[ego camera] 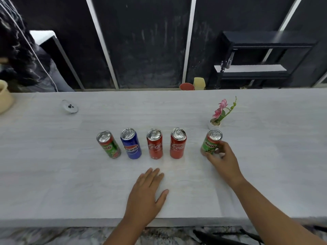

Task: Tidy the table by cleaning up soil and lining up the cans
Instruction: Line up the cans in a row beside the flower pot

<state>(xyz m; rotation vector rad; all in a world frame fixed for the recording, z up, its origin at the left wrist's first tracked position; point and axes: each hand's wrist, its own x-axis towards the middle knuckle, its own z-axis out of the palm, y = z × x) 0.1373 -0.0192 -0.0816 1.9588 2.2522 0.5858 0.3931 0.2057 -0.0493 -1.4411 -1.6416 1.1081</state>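
Note:
Several cans stand upright in a row across the white table. From the left they are a green Milo can, a blue Pepsi can, a red Coca-Cola can and a second red Coca-Cola can. Further right, with a wider gap, stands another green Milo can. My right hand grips its lower part, fingers curled round it. My left hand lies flat on the table in front of the row, fingers straight. I see no soil on the table.
A small white pot with a pink flower stands just behind the right Milo can. A small clear dish sits at the back left, a beige pot at the left edge. A person is behind the table's left end.

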